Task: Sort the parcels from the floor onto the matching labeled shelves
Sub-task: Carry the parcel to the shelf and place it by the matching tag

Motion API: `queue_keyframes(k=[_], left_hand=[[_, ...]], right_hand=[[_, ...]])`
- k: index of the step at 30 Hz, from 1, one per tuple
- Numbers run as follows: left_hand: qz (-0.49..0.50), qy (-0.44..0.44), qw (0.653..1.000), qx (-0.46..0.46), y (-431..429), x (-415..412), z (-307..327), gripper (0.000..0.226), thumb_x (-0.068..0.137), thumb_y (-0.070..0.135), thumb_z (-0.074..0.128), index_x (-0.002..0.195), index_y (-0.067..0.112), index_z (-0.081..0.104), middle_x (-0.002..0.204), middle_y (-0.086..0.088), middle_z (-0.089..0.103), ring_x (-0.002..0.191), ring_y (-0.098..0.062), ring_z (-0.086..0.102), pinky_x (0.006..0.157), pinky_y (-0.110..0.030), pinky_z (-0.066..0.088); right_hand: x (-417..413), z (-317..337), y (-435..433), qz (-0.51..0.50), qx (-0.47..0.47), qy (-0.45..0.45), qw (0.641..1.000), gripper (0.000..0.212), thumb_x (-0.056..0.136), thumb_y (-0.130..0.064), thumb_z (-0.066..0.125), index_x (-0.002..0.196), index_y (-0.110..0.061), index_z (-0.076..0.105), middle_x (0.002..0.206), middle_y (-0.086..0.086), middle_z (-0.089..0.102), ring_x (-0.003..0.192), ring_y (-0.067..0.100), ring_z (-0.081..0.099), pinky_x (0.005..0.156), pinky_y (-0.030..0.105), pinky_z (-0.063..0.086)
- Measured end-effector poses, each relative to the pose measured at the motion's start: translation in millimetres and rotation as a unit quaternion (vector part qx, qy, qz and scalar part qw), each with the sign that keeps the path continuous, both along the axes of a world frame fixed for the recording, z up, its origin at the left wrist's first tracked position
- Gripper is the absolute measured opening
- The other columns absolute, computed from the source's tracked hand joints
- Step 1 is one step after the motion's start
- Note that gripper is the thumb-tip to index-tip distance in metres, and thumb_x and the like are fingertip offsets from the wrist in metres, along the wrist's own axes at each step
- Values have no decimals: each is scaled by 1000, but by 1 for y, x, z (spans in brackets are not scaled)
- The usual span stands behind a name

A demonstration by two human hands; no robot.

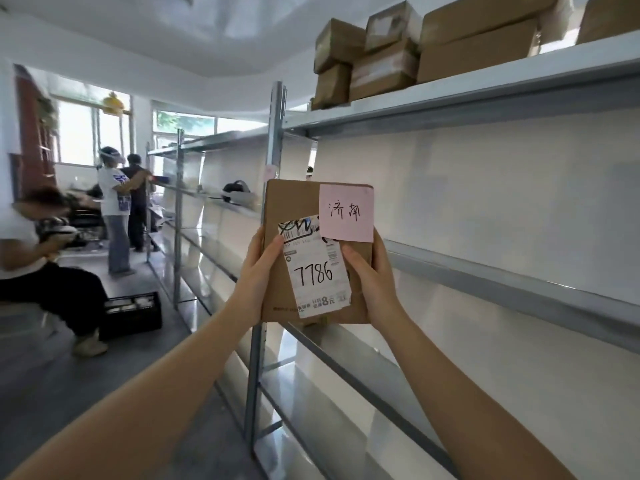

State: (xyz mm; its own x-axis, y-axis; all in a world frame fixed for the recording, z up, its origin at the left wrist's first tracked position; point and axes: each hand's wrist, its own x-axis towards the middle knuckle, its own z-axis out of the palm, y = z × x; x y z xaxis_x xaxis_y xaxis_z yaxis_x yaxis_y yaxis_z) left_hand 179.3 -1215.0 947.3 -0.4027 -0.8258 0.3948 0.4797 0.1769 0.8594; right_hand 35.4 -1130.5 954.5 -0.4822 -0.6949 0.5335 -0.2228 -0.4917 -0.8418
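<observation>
Both forearms reach up from the bottom edge, elbows cut off. Left hand (258, 271) and right hand (372, 278) clasp a flat cardboard parcel (294, 206) upright between them, thumbs on its face, fingers hidden behind. Its white label (317, 271) reads 7786; smaller print is illegible. A pink note (346, 213) sits above the right thumb. Stacked boxes (381, 60) on the top shelf (485, 95) above are cropped. People far left are blurred.
</observation>
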Motion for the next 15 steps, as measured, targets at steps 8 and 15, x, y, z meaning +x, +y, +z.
queue_keyframes(k=[8,15], left_hand=[[54,-15,998,3,-84,35,-4,43,89,40,52,130,32,43,95,3,68,79,-13,67,60,-26,55],[71,-18,997,-17,-192,39,1,46,88,41,52,132,33,41,98,4,68,83,-14,67,66,-29,54]], right_hand=[[26,-3,-99,40,-2,-6,999,61,89,-25,62,142,-34,35,135,-1,56,113,19,61,89,40,55],[29,-3,-210,51,-16,4,999,61,90,-25,61,143,-34,33,134,-1,56,113,20,60,93,43,53]])
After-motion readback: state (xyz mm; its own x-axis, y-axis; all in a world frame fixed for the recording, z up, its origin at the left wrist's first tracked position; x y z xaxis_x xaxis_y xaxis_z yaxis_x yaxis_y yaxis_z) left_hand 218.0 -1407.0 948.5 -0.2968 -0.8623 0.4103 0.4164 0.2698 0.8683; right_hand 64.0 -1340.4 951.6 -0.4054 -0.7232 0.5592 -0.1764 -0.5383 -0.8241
